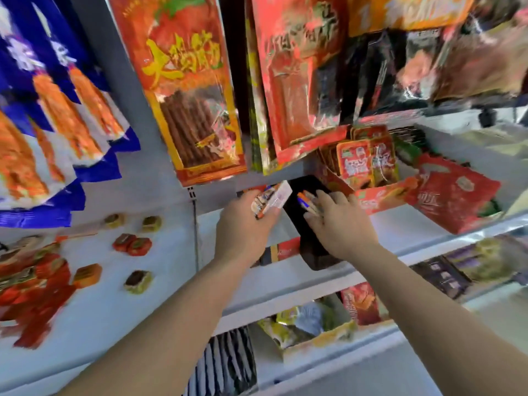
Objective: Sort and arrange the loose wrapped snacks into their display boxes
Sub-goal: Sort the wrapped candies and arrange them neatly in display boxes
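My left hand [245, 224] is raised to the white shelf [400, 224] and grips a small stack of wrapped snacks [271, 200] with white and orange wrappers. Just to the right, my right hand [340, 221] rests over a black display box [308, 250] and its fingers close on more wrapped snacks [307, 201] with orange and blue ends at the box's mouth. A red display box [380, 192] of red snack packets [354, 164] stands right behind my right hand. Several loose wrapped snacks [133, 244] lie on the white surface at the left.
Large hanging snack bags [197, 90] crowd the space above the shelf. A red pouch [454, 201] lies at the shelf's right end. Lower shelves hold a yellow box of packets [311, 327] and dark packets [225, 364]. A heap of red wrapped snacks [31, 284] lies far left.
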`<action>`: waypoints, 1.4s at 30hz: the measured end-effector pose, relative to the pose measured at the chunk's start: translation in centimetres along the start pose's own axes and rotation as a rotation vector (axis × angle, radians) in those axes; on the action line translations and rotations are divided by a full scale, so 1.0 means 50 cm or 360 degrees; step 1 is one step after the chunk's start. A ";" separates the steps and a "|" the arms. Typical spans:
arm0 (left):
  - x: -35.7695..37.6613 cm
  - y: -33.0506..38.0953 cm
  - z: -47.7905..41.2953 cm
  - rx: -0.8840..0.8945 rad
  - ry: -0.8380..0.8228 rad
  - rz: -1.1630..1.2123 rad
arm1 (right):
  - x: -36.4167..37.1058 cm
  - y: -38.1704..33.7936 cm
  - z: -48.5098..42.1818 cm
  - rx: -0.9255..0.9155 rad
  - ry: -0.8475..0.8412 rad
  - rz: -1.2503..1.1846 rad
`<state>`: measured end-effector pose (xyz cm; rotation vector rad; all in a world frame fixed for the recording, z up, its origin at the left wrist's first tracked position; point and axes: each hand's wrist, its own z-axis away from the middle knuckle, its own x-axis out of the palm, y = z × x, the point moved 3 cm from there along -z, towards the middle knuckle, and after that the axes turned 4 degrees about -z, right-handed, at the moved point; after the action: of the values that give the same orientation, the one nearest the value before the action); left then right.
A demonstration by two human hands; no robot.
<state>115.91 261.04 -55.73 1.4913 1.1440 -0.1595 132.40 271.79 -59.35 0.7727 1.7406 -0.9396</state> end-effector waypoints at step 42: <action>0.014 0.040 0.010 0.0231 -0.0573 -0.0448 | -0.084 -0.002 0.030 0.0341 0.0089 -0.0340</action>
<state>117.92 261.34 -54.97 1.3510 1.0571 -0.6895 134.34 270.10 -55.70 0.7650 1.8158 -1.2763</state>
